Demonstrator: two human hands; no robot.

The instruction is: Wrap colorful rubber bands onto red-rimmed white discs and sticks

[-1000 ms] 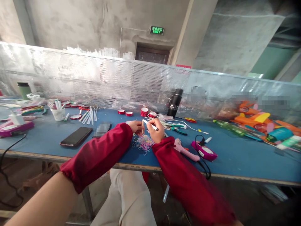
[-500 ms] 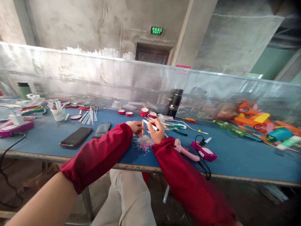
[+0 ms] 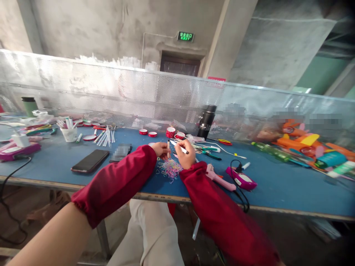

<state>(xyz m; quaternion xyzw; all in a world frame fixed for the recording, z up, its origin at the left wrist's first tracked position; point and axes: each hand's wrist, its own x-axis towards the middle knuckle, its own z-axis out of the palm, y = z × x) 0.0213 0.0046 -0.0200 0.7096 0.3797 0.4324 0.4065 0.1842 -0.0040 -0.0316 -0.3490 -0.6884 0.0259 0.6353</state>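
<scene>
My left hand (image 3: 160,150) is closed around a thin, pale wooden-looking stick (image 3: 168,148), held upright with a dark top end. Facing it, my right hand (image 3: 186,156) grips a white marker pen (image 3: 181,149) with a black rear end. The pen's tip points left and sits just beside the top of the stick; whether they touch is too small to tell. Below both hands lies a loose heap of small pastel rubber-band-like loops (image 3: 170,169) on the blue table (image 3: 155,181).
A phone (image 3: 90,161) lies left, near a white cup of pens (image 3: 68,134). Red tape rolls (image 3: 170,132) and a black bottle (image 3: 206,122) stand behind my hands. To the right are a pink glue gun (image 3: 220,178), a purple box with a cable (image 3: 242,178) and orange toy planes (image 3: 299,142).
The marker's tip has shifted slightly right, away from the top of the stick, and the stick's dark end now shows. My left hand has hardly moved.
</scene>
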